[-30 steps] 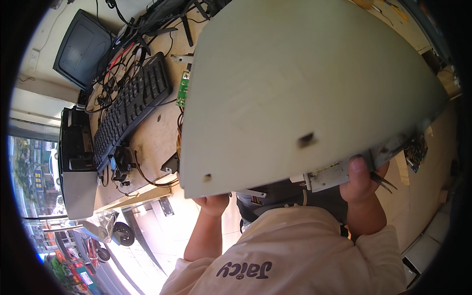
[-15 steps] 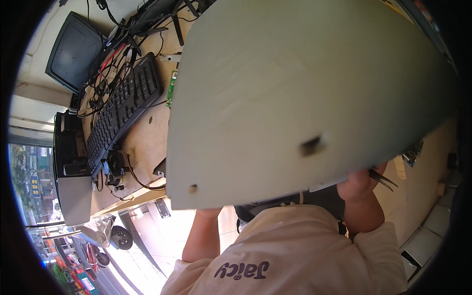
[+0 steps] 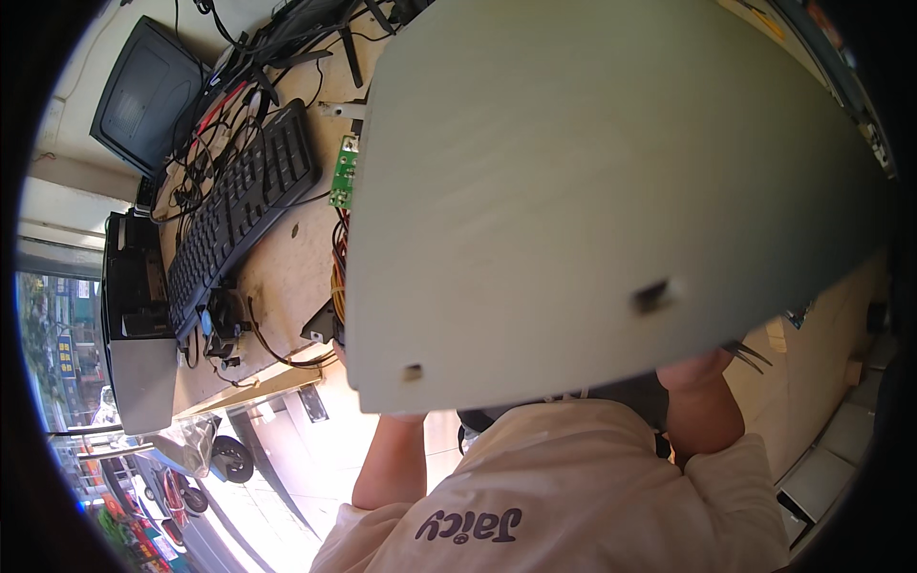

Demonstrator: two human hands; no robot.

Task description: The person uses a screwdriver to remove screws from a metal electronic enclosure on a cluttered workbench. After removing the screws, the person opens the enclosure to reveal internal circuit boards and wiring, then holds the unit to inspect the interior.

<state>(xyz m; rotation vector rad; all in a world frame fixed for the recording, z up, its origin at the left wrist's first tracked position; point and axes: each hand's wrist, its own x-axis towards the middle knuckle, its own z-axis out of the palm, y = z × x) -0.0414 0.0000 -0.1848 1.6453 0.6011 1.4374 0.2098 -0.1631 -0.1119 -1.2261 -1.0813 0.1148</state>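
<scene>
A large, pale grey flat panel [image 3: 573, 191] with small dark spots fills the middle, held up close in front of me. My right hand [image 3: 695, 369] is closed at its lower right edge; the panel covers part of the fingers. Two thin dark pointed prongs [image 3: 750, 355] stick out beside this hand; the rest of that tool is hidden. My left hand [image 3: 406, 417] is behind the panel's lower left corner, with only the wrist end showing and its fingers out of sight. Past the panel's left edge show a green circuit board [image 3: 344, 172] and a bundle of coloured wires [image 3: 338, 286].
On the wooden bench [image 3: 277, 315] to the left lie a black keyboard [image 3: 244, 181], tangled cables [image 3: 196, 172] and a small black part with wires [image 3: 224, 325]. A dark monitor-like panel [image 3: 148, 95] leans at the back left. A black-and-grey box [image 3: 138, 325] stands by the window.
The panel has shifted right and slightly down. More of the green circuit board and the wires now shows at its left edge. The right hand is lower against the edge.
</scene>
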